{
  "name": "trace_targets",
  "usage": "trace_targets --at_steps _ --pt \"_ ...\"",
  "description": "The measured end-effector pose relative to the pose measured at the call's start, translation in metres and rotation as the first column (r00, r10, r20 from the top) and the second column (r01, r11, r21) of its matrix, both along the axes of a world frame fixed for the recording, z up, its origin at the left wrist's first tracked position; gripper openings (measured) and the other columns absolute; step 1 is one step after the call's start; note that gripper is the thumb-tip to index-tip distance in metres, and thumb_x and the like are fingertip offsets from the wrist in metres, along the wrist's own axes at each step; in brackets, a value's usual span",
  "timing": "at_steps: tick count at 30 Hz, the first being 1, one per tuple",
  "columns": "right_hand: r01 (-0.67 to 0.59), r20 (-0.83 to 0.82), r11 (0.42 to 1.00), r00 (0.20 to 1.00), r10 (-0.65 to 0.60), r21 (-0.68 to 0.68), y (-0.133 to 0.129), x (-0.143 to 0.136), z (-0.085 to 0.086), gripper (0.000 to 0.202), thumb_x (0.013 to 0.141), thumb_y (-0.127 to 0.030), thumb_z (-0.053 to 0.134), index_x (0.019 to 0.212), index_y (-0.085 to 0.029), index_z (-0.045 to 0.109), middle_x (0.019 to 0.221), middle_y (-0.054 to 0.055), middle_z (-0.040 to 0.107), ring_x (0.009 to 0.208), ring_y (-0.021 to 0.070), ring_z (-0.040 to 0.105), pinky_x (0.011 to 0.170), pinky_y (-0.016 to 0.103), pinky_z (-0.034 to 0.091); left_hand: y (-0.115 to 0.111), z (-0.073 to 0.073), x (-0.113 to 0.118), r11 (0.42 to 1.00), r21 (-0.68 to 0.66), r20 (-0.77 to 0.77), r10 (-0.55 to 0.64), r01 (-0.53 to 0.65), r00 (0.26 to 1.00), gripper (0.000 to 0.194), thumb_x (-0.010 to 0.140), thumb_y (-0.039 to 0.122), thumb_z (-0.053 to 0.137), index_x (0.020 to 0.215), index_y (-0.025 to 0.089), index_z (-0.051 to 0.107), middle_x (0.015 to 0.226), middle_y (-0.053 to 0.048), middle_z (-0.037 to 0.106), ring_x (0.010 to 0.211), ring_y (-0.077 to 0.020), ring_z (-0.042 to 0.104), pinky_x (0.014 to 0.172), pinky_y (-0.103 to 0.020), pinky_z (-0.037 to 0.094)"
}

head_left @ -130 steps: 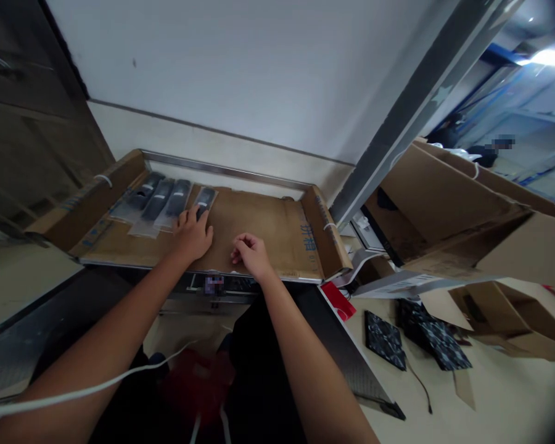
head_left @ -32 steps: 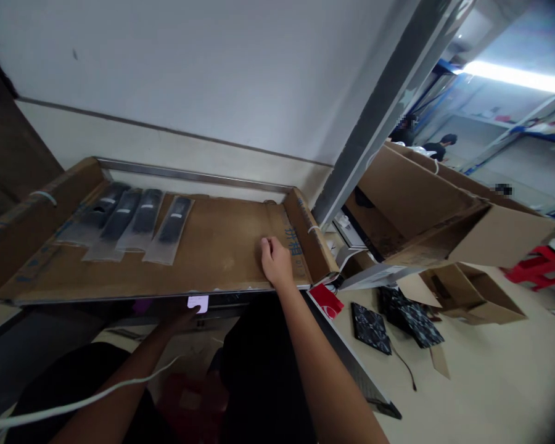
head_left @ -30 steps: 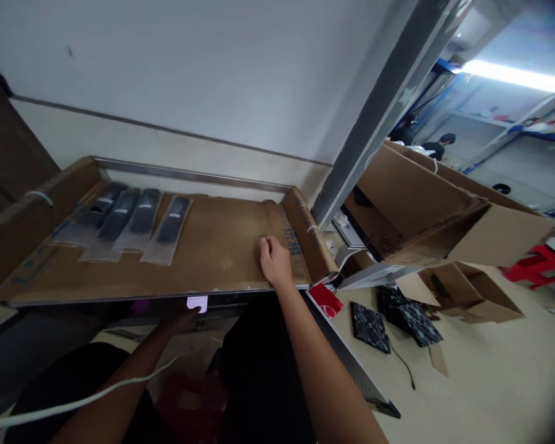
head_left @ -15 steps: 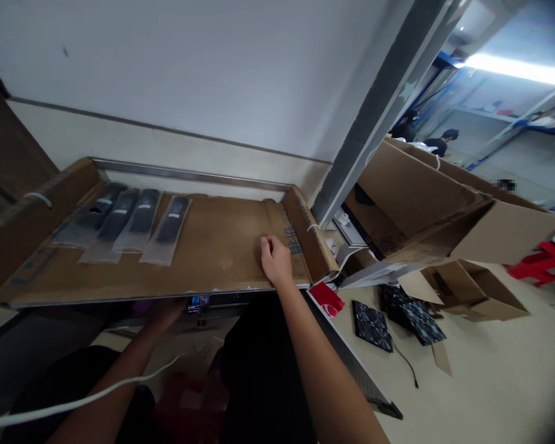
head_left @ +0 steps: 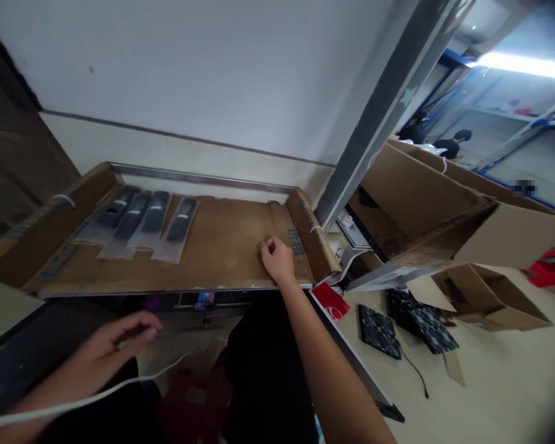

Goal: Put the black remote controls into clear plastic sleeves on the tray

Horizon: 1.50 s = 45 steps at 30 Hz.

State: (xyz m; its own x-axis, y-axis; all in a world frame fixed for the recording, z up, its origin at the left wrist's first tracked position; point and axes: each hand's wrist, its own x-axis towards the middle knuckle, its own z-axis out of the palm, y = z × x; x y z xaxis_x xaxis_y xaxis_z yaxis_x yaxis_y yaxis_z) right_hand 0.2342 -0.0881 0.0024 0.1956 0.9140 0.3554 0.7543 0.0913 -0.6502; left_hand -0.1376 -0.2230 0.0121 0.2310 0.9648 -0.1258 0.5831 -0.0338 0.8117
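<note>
A shallow cardboard tray (head_left: 226, 246) lies in front of me. Several dark items in frosted plastic sleeves (head_left: 178, 229) lie side by side in its left half. My right hand (head_left: 277, 258) rests over the tray's right part with its fingers curled in; whether anything is between them is too small to tell. Below the tray's front edge, at the lower left, my left hand (head_left: 124, 339) is held in the air, thumb and fingers apart, holding nothing. A small lit screen (head_left: 204, 300) shows under the tray's edge.
Right of the tray stand a grey metal post (head_left: 374, 117) and a large open carton (head_left: 435, 203). Black patterned packages (head_left: 379, 331) and another carton (head_left: 490, 296) lie lower right. A white cable (head_left: 97, 394) crosses the lower left. People are visible far back.
My left hand has come out from under the tray's front edge, moving left and towards me, and its fingers now show. My right hand has stayed in place. The view has shifted slightly.
</note>
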Motion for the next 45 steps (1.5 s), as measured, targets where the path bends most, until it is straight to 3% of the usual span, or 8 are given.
trace_targets --at_steps 3,5,7,10,15,24,36,45 --pt "0.002 -0.053 1.0 0.999 0.0 0.022 -0.001 0.003 0.002 0.025 0.088 -0.036 0.053 0.068 -0.022 0.049 0.062 -0.003 0.055 0.06 0.0143 0.051 0.062 0.025 0.031 0.053 0.044 -0.012 0.961 0.253 -0.076 0.132 -0.109 0.988 0.043 0.088 0.066 0.051 0.102 0.029 0.069 0.106 -0.001 0.074 0.099 -0.0274 0.068 0.09 -0.04 0.057" --pt "0.036 -0.106 0.998 0.994 -0.031 0.046 -0.004 0.006 0.004 0.027 0.09 -0.038 0.051 0.068 -0.022 0.048 0.061 -0.003 0.054 0.06 0.014 0.05 0.061 0.025 0.032 0.096 0.051 -0.014 0.87 0.482 -0.183 0.215 -0.103 0.959 0.046 0.093 0.06 0.045 0.117 0.025 0.064 0.126 -0.005 0.067 0.119 -0.0297 0.061 0.107 -0.048 0.048" --pt "0.088 -0.118 0.994 0.99 -0.08 0.064 -0.011 0.009 0.005 0.028 0.092 -0.04 0.048 0.069 -0.022 0.049 0.061 -0.003 0.053 0.059 0.0138 0.05 0.06 0.024 0.031 0.131 0.039 -0.013 0.812 0.584 -0.328 0.243 -0.006 0.913 0.057 0.094 0.056 0.041 0.128 0.014 0.06 0.147 -0.016 0.051 0.14 -0.0362 0.044 0.117 -0.056 0.034" --pt "0.121 0.045 0.991 0.991 -0.124 0.056 -0.028 0.011 0.0 0.028 0.093 -0.039 0.049 0.071 -0.022 0.052 0.059 -0.003 0.053 0.056 0.0135 0.048 0.058 0.025 0.027 0.158 0.004 -0.011 0.851 0.522 -0.49 0.239 0.062 0.839 0.062 0.096 0.056 0.038 0.135 0.013 0.058 0.158 -0.019 0.039 0.148 -0.0422 0.031 0.119 -0.064 0.023" --pt "0.171 0.341 0.973 0.915 -0.215 0.155 -0.051 0.012 -0.014 0.028 0.092 -0.034 0.048 0.069 -0.021 0.055 0.059 0.0 0.056 0.057 0.0147 0.05 0.059 0.027 0.025 0.159 -0.023 -0.016 0.842 0.533 -0.504 0.237 0.083 0.831 0.056 0.098 0.056 0.039 0.139 0.022 0.057 0.161 -0.013 0.037 0.15 -0.0405 0.029 0.119 -0.066 0.022" --pt "0.203 0.385 0.972 0.893 -0.234 0.12 -0.051 0.012 -0.015 0.028 0.092 -0.031 0.048 0.067 -0.021 0.055 0.058 0.0 0.055 0.056 0.0148 0.051 0.057 0.027 0.025 0.15 -0.008 -0.013 0.827 0.563 -0.403 0.259 0.014 0.878 0.046 0.098 0.048 0.042 0.129 0.02 0.061 0.164 -0.012 0.032 0.151 -0.0399 0.028 0.12 -0.062 0.03" --pt "0.505 0.084 0.852 0.851 -0.518 0.138 -0.045 0.004 -0.012 0.043 0.092 -0.049 0.05 0.059 -0.022 0.049 0.053 0.0 0.053 0.053 0.0154 0.048 0.056 0.027 0.023 0.135 -0.002 -0.007 0.741 0.669 -0.286 0.33 -0.059 0.899 0.031 0.096 0.041 0.044 0.1 0.02 0.066 0.128 -0.015 0.065 0.121 -0.0323 0.061 0.109 -0.051 0.045" --pt "0.591 -0.09 0.796 0.807 -0.584 0.133 -0.042 -0.001 -0.004 0.037 0.091 -0.044 0.051 0.059 -0.024 0.051 0.057 0.003 0.058 0.053 0.0186 0.047 0.056 0.029 0.021 0.132 0.002 -0.004 0.722 0.689 -0.294 0.358 -0.063 0.886 0.032 0.096 0.042 0.041 0.095 0.02 0.065 0.113 -0.012 0.069 0.11 -0.0282 0.064 0.103 -0.044 0.048"
